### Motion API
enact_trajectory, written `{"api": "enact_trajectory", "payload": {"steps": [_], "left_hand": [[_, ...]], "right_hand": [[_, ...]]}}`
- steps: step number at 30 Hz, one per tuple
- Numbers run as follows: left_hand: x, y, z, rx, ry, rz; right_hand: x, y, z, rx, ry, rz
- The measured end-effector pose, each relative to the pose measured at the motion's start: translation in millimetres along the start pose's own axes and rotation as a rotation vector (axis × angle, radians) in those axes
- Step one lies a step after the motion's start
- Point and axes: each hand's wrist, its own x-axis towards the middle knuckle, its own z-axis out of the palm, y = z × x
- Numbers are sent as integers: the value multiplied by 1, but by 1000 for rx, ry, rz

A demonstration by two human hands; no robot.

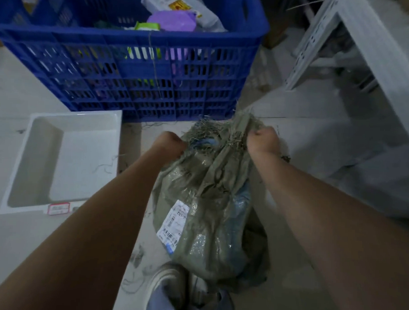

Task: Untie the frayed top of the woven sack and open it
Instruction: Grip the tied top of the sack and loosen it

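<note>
A large blue plastic crate with slotted lattice walls (132, 82) is seen standing on the pale, dusty concrete floor (17, 236), loaded with packaged goods; a purple packet (172, 20), a white packet with a yellow-and-red label (178, 4) and a green-and-white packet (147, 25) are visible above its rim. To the right, a white perforated metal shelving frame (323, 43) is partly shown. Left of centre, a shallow white rectangular plastic tray (59, 159) is pictured lying on the floor, holding only a few loose threads, with a small red-bordered label on its near edge.

The grey-green woven plastic sack (206, 206) is shown upright on the floor in front of the crate and just right of the tray, its crinkled, glossy weave bulging over contents that cannot be made out. A white shipping label with barcodes (173, 223) is stuck to its side. The frayed top (222, 134) is bunched into a tangle of straw-like fibres, with blue material glimpsed beneath.

The left hand (170, 143) is closed on the left side of the frayed top, while the right hand (262, 140) is clenched around a gathered strip of weave on the right. A pale sneaker (168, 285) is seen touching the sack's base.
</note>
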Motion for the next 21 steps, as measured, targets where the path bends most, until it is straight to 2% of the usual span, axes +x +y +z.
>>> {"api": "enact_trajectory", "payload": {"steps": [3,6,10,12,15,21], "left_hand": [[7,13,23,2,-1,82],[12,26,40,20,-107,86],[6,33,56,-7,-267,13],[4,32,60,-1,-325,-5],[1,32,59,-31,-311,-5],[-10,30,32,-17,-299,2]], "right_hand": [[15,24,2,36,2,128],[29,38,21,155,-214,300],[32,50,54,336,-407,420],[38,60,70,389,-467,417],[43,59,80,463,-502,377],[27,30,57,532,-500,317]]}}
